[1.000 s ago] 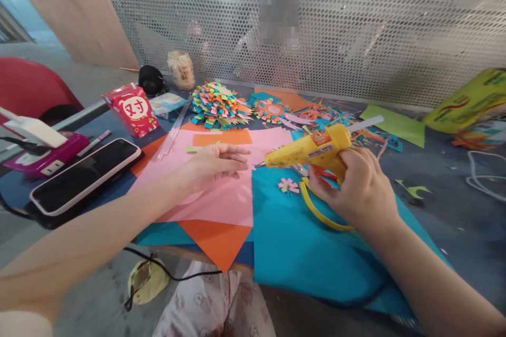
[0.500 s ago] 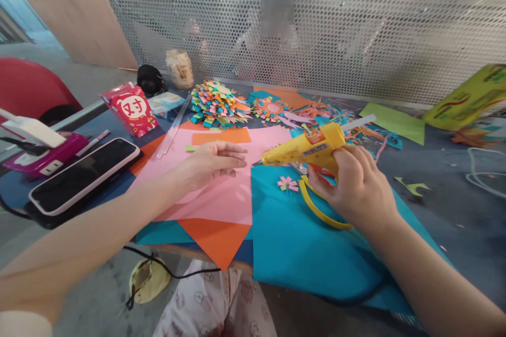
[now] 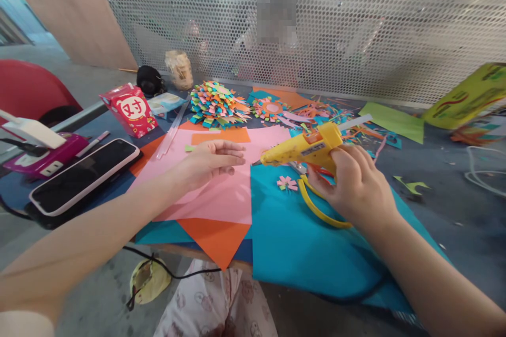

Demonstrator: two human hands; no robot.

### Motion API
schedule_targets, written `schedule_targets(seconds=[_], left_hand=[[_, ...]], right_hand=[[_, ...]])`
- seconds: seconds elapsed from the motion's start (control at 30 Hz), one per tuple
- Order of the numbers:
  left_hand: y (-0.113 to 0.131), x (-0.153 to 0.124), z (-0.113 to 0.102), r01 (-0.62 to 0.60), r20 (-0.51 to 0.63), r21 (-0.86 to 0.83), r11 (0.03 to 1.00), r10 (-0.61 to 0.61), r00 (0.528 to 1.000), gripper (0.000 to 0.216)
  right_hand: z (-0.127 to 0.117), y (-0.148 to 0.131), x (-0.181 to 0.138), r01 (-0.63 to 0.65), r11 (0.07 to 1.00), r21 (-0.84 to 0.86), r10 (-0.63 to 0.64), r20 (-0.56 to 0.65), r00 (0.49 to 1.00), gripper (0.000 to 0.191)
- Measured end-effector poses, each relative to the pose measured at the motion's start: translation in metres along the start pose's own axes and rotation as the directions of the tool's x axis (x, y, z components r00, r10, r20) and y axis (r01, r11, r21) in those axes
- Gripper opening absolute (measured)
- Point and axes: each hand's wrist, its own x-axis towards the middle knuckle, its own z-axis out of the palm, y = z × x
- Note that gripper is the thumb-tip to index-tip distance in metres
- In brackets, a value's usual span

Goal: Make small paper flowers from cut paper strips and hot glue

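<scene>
My right hand grips a yellow glue gun with a clear glue stick poking out of its back; the nozzle points left, toward my left hand. My left hand lies over a pink paper sheet with its fingers stretched out and holds nothing. A small pink paper flower lies on the blue sheet just below the gun. Yellow-handled scissors lie under my right hand.
A phone and a pink power strip lie at the left, with a red box behind them. A heap of coloured paper pieces, paper scraps and a green sheet lie further back. A perforated metal screen closes the far side.
The glue gun and my right hand have drifted slightly left and down. My left hand has stayed almost still on the pink paper.
</scene>
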Motion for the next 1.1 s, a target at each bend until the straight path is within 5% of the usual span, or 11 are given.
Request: schedule_targets(seconds=[0.23, 0.33, 0.4, 0.5, 0.67, 0.7, 0.77, 0.83, 0.87, 0.97, 1.1], left_hand=[[0.002, -0.003, 0.004, 0.016, 0.010, 0.024, 1.000, -0.016, 1.000, 0.030], [0.002, -0.004, 0.003, 0.018, 0.036, 0.033, 0.999, -0.019, 0.999, 0.028], [0.001, -0.005, 0.003, 0.007, 0.059, 0.049, 0.999, -0.009, 0.998, 0.029], [-0.001, -0.005, 0.002, -0.060, 0.062, 0.081, 0.995, 0.055, 0.997, 0.034], [-0.003, -0.005, 0.002, -0.116, 0.062, 0.108, 0.987, 0.110, 0.992, 0.033], [-0.002, -0.005, 0.002, -0.123, 0.067, 0.114, 0.986, 0.116, 0.991, 0.032], [-0.002, -0.005, 0.001, -0.137, 0.069, 0.135, 0.981, 0.129, 0.989, 0.030], [-0.001, -0.005, 0.001, -0.149, 0.062, 0.164, 0.975, 0.141, 0.988, 0.029], [-0.001, -0.005, 0.001, -0.155, 0.060, 0.175, 0.972, 0.147, 0.987, 0.029], [0.000, -0.005, 0.002, -0.169, 0.065, 0.178, 0.969, 0.160, 0.985, 0.028], [0.000, -0.004, 0.002, -0.182, 0.066, 0.164, 0.970, 0.173, 0.983, 0.026]], right_hand=[[0.000, -0.001, -0.002, -0.067, 0.997, 0.030, 0.066, 0.028, 0.997, 0.027], [0.001, -0.001, -0.002, -0.234, 0.971, 0.047, 0.223, 0.168, 0.960, 0.028], [0.005, 0.003, -0.002, -0.453, 0.891, 0.031, 0.415, 0.349, 0.840, 0.031], [0.016, 0.015, -0.007, -0.689, 0.717, -0.107, 0.616, 0.560, 0.554, 0.040], [0.031, 0.032, -0.022, -0.715, 0.633, -0.297, 0.688, 0.640, 0.343, 0.053], [0.031, 0.034, -0.023, -0.702, 0.656, -0.277, 0.672, 0.637, 0.377, 0.056], [0.025, 0.035, -0.021, -0.638, 0.765, -0.089, 0.532, 0.646, 0.547, 0.057], [0.016, 0.036, -0.015, -0.490, 0.845, 0.213, 0.260, 0.639, 0.725, 0.049], [0.012, 0.035, -0.011, -0.421, 0.842, 0.337, 0.127, 0.634, 0.763, 0.043], [0.002, 0.032, -0.004, -0.322, 0.771, 0.549, -0.125, 0.627, 0.769, 0.035], [0.004, 0.024, -0.003, -0.307, 0.695, 0.650, -0.242, 0.613, 0.752, 0.032]])
